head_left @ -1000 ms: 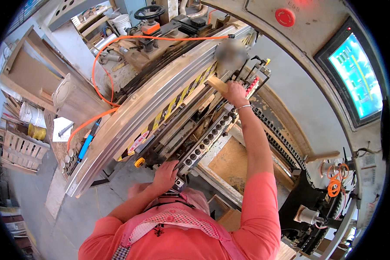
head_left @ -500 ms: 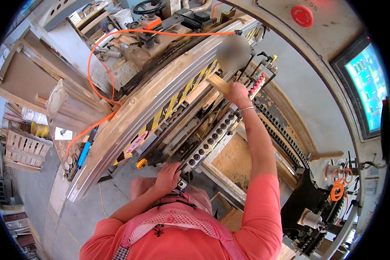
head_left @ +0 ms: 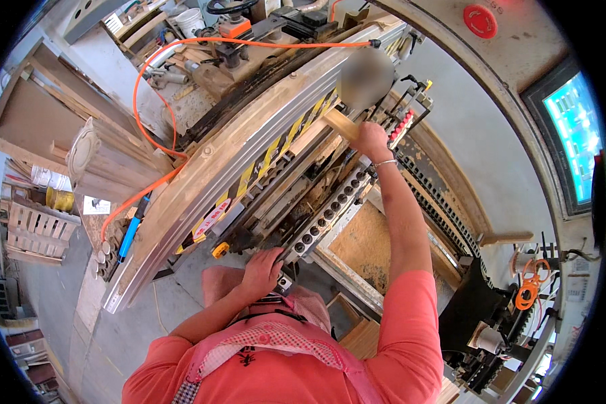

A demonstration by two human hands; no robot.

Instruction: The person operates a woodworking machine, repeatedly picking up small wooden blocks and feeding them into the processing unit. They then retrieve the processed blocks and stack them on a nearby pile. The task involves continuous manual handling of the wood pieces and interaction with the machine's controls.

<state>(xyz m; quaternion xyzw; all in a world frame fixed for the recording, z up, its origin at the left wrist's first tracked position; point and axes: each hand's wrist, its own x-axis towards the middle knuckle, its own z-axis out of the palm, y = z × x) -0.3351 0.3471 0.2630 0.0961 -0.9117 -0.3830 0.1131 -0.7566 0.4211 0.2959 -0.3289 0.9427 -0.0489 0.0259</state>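
Note:
My right hand, a bracelet at its wrist, reaches far forward over the machine and is closed on a short wooden piece. That piece slants up and left from my fingers, beside the yellow-and-black striped rail. My left hand rests at the near end of a long metal bar with a row of black round knobs. Its fingers bend over the bar's end, and their tips are partly hidden. Below my right forearm lies a framed brown board.
A large machine bed curves along the left, with an orange air hose and a blue air gun. At right are a lit screen, a red emergency stop button and a black cable chain. Wooden slats stand at left.
The view has shifted slightly. My right hand still grips the wooden piece in nearly the same place, and my left hand stays at the bar's near end.

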